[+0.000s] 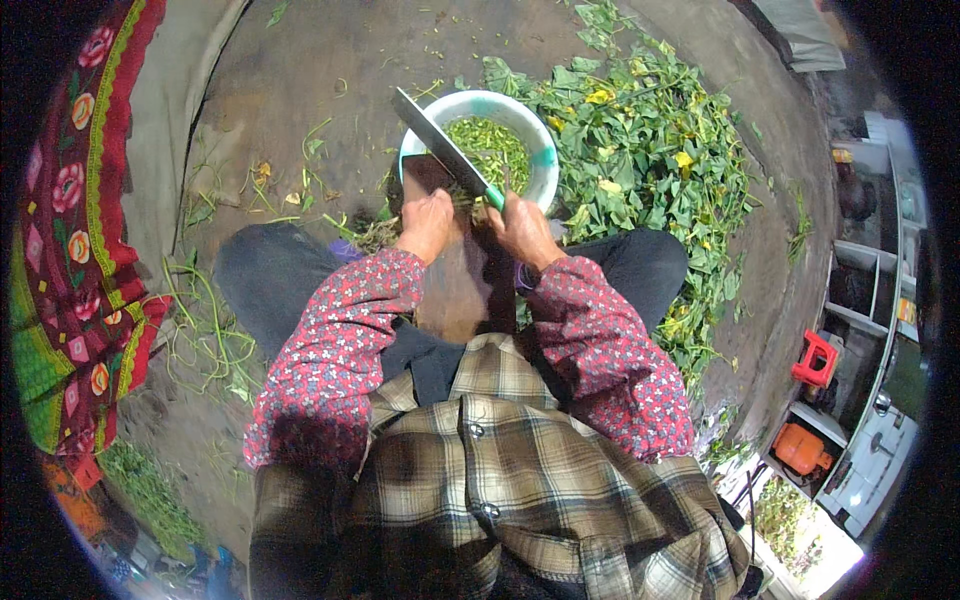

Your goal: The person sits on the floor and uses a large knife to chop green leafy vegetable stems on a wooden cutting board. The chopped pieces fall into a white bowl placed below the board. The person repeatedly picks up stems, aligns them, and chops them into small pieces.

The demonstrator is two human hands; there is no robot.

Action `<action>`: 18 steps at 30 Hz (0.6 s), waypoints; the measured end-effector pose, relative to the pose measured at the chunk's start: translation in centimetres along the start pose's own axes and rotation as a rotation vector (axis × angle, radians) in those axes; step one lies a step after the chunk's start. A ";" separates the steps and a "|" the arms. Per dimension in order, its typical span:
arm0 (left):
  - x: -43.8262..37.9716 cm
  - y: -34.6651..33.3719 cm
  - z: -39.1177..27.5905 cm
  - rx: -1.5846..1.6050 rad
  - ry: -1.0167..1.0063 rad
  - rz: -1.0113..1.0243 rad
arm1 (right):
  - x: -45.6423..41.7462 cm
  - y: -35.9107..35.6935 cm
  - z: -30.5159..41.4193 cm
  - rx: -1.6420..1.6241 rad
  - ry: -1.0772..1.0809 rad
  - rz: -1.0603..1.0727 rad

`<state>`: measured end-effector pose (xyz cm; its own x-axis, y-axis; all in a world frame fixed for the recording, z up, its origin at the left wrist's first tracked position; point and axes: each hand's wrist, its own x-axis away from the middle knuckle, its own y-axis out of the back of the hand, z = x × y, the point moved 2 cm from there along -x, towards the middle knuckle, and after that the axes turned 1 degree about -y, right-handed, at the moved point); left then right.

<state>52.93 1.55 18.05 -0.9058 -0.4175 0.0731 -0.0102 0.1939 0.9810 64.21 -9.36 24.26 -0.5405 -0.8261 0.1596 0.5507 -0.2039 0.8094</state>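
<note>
My right hand point(523, 229) grips the green handle point(495, 198) of a cleaver, whose broad metal blade point(442, 142) slants up and left over a basin. Curled on the wooden board point(454, 300), my left hand point(427, 225) holds a bunch of green stems point(381, 234); their tails stick out to its left. Cut ends show between the two hands, close to the blade. Beyond the board stands a white and green basin point(546, 124) with chopped green pieces point(491, 142) inside. The board's far end reaches over the basin's near rim.
A large heap of leafy vines point(637, 142) with yellow flowers lies right of the basin. Loose stems point(210, 322) are scattered at left, near a floral red cloth point(75, 225). At far right are a red stool point(816, 358), an orange gas cylinder point(801, 448) and shelving point(859, 289).
</note>
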 end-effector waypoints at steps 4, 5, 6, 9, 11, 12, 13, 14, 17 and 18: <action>0.0 0.4 -0.1 0.049 0.037 -0.025 | -1.0 1.6 0.2 -0.017 0.088 -0.103; 0.0 -0.1 0.1 0.060 0.045 -0.034 | -0.6 2.4 1.2 -0.053 0.069 -0.143; 0.1 -0.4 0.3 0.029 -0.018 0.004 | -0.4 2.7 1.6 -0.080 0.065 -0.171; -0.1 -0.6 0.5 -0.053 -0.163 0.080 | 1.8 2.6 2.5 -0.140 0.022 -0.199; -0.6 0.0 -0.9 0.022 -0.002 -0.030 | 2.7 -0.9 -0.4 -0.090 0.000 -0.151; -0.5 0.3 -1.0 0.048 0.089 -0.083 | 2.6 -1.2 -0.5 -0.033 -0.065 -0.081; -0.6 -0.2 -0.8 0.059 0.104 -0.103 | 2.2 -0.8 -0.5 -0.092 -0.022 -0.121; -0.3 -0.3 -1.1 0.056 0.078 -0.106 | 2.2 0.2 0.1 -0.147 0.001 -0.153; -0.4 0.0 -1.0 0.031 -0.016 -0.114 | 1.8 2.2 1.2 -0.138 -0.038 -0.232; -0.4 -0.4 -0.6 0.022 -0.066 -0.100 | 1.9 3.2 2.4 -0.182 -0.015 -0.292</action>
<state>53.58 1.15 17.71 -0.9258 -0.3762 -0.0376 -0.1106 0.1743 0.9785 63.43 -10.33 28.55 -0.7006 -0.7115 -0.0551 0.4751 -0.5226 0.7079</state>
